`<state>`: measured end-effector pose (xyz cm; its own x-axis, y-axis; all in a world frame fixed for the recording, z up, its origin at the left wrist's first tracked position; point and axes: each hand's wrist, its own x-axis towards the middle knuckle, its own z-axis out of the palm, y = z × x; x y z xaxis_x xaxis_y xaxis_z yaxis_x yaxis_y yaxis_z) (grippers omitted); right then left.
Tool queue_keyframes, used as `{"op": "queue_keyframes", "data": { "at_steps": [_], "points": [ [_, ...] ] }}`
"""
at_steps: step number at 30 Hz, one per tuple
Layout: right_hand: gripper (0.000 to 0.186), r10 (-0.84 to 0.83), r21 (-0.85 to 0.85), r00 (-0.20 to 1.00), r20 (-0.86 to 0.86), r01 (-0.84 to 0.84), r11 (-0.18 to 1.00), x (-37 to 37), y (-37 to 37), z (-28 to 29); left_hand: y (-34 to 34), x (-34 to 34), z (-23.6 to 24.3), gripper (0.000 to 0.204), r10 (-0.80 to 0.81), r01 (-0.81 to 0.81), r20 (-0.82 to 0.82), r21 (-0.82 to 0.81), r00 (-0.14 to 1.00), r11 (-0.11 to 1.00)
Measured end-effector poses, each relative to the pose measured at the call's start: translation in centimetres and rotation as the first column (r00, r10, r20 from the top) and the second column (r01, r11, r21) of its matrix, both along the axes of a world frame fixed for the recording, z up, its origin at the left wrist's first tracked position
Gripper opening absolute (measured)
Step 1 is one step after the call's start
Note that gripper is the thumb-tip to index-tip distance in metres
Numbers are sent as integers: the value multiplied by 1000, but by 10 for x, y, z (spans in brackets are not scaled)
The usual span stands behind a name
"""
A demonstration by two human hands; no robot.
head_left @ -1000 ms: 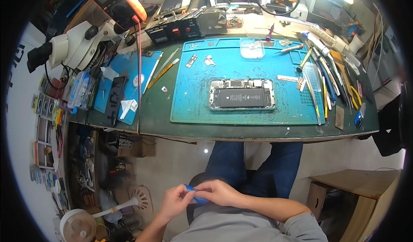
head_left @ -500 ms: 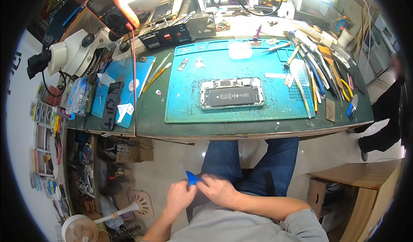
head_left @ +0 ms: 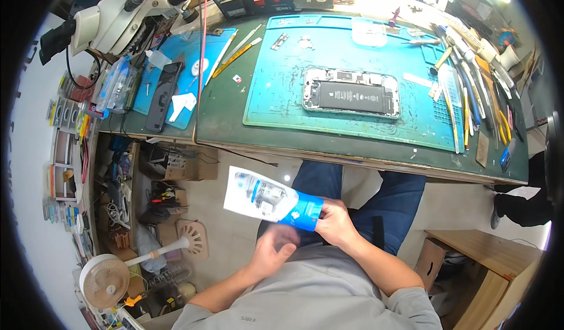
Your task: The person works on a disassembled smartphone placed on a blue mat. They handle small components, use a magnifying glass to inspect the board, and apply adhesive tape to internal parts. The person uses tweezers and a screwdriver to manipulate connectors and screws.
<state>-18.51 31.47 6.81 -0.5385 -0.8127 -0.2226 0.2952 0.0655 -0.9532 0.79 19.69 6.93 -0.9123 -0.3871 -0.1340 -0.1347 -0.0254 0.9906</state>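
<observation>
My right hand [head_left: 333,227] is closed on the blue end of a flat white-and-blue package [head_left: 258,195], which is held out above my lap and shows a clear section with small pieces inside. Below the package, my left hand [head_left: 274,248] is open and holds nothing, its fingertips blurred. On the bench, an opened phone [head_left: 349,95] lies on a large blue mat [head_left: 270,113], its black battery facing up.
Tools [head_left: 467,77] crowd the mat's right side. A microscope [head_left: 106,22], smaller mat [head_left: 147,98] and dark phone [head_left: 161,95] sit left. A fan [head_left: 103,280] stands lower left, a wooden cabinet [head_left: 470,248] lower right. Another person's dark-trousered legs [head_left: 517,206] are at right.
The package has risen and turned flat in my right hand, and my left hand has let go of it. The bench appears higher in the picture. The other person's legs have come into view.
</observation>
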Motion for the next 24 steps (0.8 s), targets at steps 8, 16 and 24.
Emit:
{"op": "queue_keyframes", "data": {
  "at_steps": [8, 16, 24],
  "points": [
    [28, 234, -281, 802, 549, -86, 956, 23, -10, -8, 1, -74, 45, 119, 279, -214, -322, 225, 905, 951],
    [27, 257, -310, 748, 611, -72, 948, 14, -7, 7, -5, -71, 25, 127, 227, -150, -474, 195, 851, 969],
    [31, 264, -235, 826, 498, -164, 958, 10, -12, 22, -26, -77, 28, 140, -48, 45, -409, -17, 911, 999]
  ]
}}
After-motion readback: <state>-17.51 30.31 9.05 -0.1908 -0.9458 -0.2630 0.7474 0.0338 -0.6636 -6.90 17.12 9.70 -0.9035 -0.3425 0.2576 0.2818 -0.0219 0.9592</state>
